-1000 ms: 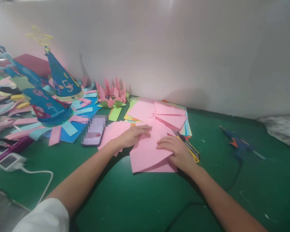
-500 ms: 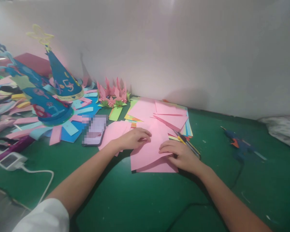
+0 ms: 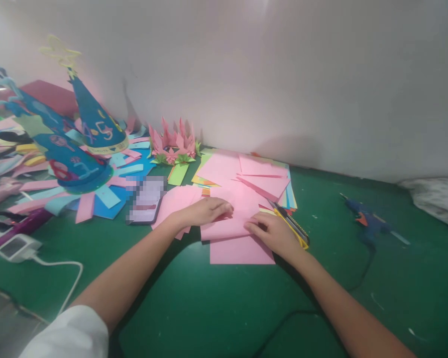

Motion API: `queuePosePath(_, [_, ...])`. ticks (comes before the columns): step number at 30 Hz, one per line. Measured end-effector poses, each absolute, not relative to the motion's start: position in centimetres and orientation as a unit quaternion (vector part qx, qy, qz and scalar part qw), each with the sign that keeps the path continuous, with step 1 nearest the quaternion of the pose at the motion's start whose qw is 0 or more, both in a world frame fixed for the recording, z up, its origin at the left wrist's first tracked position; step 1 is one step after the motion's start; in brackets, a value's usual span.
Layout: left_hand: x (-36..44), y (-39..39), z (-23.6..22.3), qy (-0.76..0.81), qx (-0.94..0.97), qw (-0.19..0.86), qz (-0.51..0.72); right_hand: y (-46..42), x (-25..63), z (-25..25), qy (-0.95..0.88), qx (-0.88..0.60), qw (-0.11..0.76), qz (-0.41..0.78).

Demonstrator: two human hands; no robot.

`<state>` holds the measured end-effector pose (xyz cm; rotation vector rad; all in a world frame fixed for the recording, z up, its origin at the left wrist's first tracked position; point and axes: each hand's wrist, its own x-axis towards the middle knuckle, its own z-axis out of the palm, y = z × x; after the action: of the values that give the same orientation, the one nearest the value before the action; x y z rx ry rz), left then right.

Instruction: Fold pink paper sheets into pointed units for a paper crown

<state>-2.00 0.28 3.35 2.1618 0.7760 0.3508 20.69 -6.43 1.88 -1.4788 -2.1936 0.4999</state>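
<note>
A sheet of pink paper [image 3: 224, 229] lies in front of me, its near edge curled upward and away from me. My right hand [image 3: 274, 231] holds that lifted edge at its right side, thumb and fingers closed on it. On the sheet's upper left part rests my left hand [image 3: 211, 211], its fingers bent together against the paper. Under the curled sheet, another pink sheet [image 3: 242, 251] shows flat on the table. A stack of pink squares [image 3: 173, 206] lies left of my left hand. Just right of my right hand is a yellow utility knife [image 3: 293, 228].
Behind are coloured sheets [image 3: 224, 166] and a pink-green paper crown [image 3: 175, 144]. A phone [image 3: 145, 201] and blue cone hats [image 3: 97, 124] stand left. On the right lies a blue glue gun [image 3: 371, 221] with a cord. A white charger [image 3: 18, 248] sits on the green table [image 3: 194, 308].
My right hand has moved slightly up and left, bringing the near edge of the pink sheet further away from me. More of the lower sheet shows. My left hand stays in place.
</note>
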Motion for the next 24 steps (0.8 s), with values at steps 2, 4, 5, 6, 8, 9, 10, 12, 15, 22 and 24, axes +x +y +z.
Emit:
queuePosePath(2, [-2.2, 0.4, 3.5, 0.320, 0.834, 0.430, 0.131, -6.3, 20.5, 1.6, -0.787, -0.550, 0.228, 0.162])
queuePosePath(4, [-2.3, 0.3, 3.6, 0.332, 0.832, 0.429, 0.115, -6.1, 20.4, 1.4, -0.783, -0.560, 0.227, 0.148])
queuePosePath(5, [-2.3, 0.3, 3.7, 0.338, 0.836, 0.419, 0.109, -6.1, 20.3, 1.3, -0.781, -0.564, 0.224, 0.143])
queuePosePath(6, [-2.3, 0.2, 3.7, 0.344, 0.840, 0.406, 0.107, -6.0, 20.3, 1.2, -0.779, -0.569, 0.221, 0.138])
queuePosePath(8, [-2.1, 0.0, 3.7, 0.354, 0.844, 0.388, 0.113, -5.9, 20.3, 1.0, -0.776, -0.579, 0.217, 0.125])
queuePosePath(9, [-2.0, -0.1, 3.6, 0.356, 0.844, 0.383, 0.117, -5.8, 20.2, 1.0, -0.774, -0.583, 0.217, 0.118])
queuePosePath(10, [-1.9, -0.1, 3.4, 0.355, 0.845, 0.382, 0.119, -5.8, 20.2, 0.9, -0.771, -0.588, 0.217, 0.113])
queuePosePath(12, [-1.8, -0.1, 3.2, 0.341, 0.854, 0.373, 0.121, -5.7, 20.1, 0.8, -0.760, -0.600, 0.223, 0.109])
queuePosePath(15, [-1.8, 0.1, 2.9, 0.309, 0.880, 0.339, 0.124, -5.6, 20.1, 0.8, -0.739, -0.612, 0.242, 0.142])
queuePosePath(22, [-2.1, 0.5, 2.4, 0.268, 0.893, 0.342, 0.119, -5.7, 20.8, 0.9, -0.681, -0.593, 0.316, 0.292])
queuePosePath(24, [-2.1, 0.6, 2.2, 0.266, 0.892, 0.346, 0.118, -5.9, 20.8, 0.9, -0.691, -0.587, 0.310, 0.285])
